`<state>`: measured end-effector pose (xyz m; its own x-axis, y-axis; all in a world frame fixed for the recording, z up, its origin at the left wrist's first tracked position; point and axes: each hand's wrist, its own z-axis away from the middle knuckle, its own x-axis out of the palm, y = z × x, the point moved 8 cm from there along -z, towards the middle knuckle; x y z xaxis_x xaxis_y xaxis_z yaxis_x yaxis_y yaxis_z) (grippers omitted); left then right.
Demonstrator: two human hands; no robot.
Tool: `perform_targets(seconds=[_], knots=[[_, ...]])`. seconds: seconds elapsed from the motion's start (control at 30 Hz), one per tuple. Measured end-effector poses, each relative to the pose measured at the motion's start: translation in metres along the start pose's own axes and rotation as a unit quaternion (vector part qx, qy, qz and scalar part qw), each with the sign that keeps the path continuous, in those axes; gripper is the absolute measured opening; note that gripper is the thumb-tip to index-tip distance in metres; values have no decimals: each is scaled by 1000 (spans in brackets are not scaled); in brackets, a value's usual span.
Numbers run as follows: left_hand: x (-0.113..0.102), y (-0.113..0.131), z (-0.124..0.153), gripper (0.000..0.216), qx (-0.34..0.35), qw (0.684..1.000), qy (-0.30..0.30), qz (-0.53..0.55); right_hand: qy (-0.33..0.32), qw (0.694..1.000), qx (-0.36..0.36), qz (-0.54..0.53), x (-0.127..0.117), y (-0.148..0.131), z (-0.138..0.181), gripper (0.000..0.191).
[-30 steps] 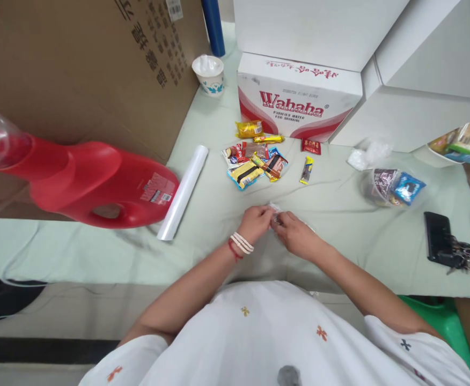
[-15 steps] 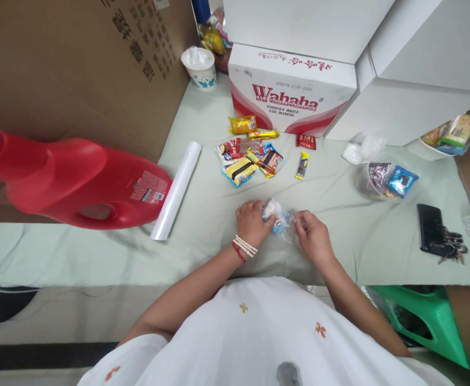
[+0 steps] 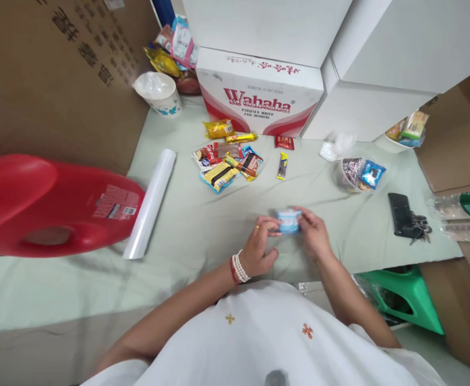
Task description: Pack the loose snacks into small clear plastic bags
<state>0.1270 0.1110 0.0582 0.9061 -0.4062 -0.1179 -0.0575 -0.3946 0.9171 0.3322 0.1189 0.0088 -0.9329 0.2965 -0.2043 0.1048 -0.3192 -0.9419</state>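
Observation:
A small blue-and-white snack packet [image 3: 288, 221], blurred by motion, is just above the table in front of me. My right hand [image 3: 315, 236] pinches its right end between thumb and fingers. At the packet's left edge are the fingertips of my left hand [image 3: 261, 247], its thumb spread apart and lower; whether the fingers touch the packet I cannot tell. Beyond my hands lies a pile of wrapped snacks [image 3: 221, 176], with a small yellow packet [image 3: 282, 166] and a red packet [image 3: 284, 142] to its right.
A white plastic-film roll [image 3: 150, 206] and a red jug [image 3: 74, 214] lie at left. A paper cup [image 3: 160, 96] and a Wahaha carton [image 3: 259, 102] stand at the back. To the right are a clear tub of snacks [image 3: 345, 185], crumpled plastic [image 3: 335, 147], a phone [image 3: 398, 209] and keys [image 3: 420, 228].
The packet has come out from under my left hand into my right. My left fingers have loosened and spread. The clear film between my hands no longer shows. My view has shifted right.

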Motion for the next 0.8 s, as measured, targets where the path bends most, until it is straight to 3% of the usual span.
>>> perform_targets(seconds=[0.07,0.17,0.2,0.27,0.33,0.4,0.5,0.6,0.67,0.8], knots=[[-14,-5,2,56,-41,999,16,5,120,990,-75,26,-69,-34,-29,40],[-41,-18,15,44,-107,993,43,-39,324,908,-225,140,-175,-110,-80,37],[-49,-23,21,39,-129,989,51,-53,355,885,-226,199,-198,-129,-103,39],[-62,-33,34,31,-167,981,67,-71,360,869,-144,308,-223,-144,-153,45],[-72,-38,47,26,-187,975,85,-81,306,846,-70,431,-219,-142,-192,39],[-80,-38,57,23,-193,971,104,-94,259,828,-35,496,-202,-131,-210,30],[-94,-33,71,20,-194,965,123,-123,253,816,-31,519,-185,-122,-211,28],[-110,-30,84,19,-201,957,146,-149,269,779,-37,566,-185,-128,-207,29],[-119,-28,90,18,-206,951,162,-163,247,764,2,596,-189,-127,-211,34],[-124,-25,94,15,-207,947,165,-181,180,767,73,611,-194,-122,-221,37]])
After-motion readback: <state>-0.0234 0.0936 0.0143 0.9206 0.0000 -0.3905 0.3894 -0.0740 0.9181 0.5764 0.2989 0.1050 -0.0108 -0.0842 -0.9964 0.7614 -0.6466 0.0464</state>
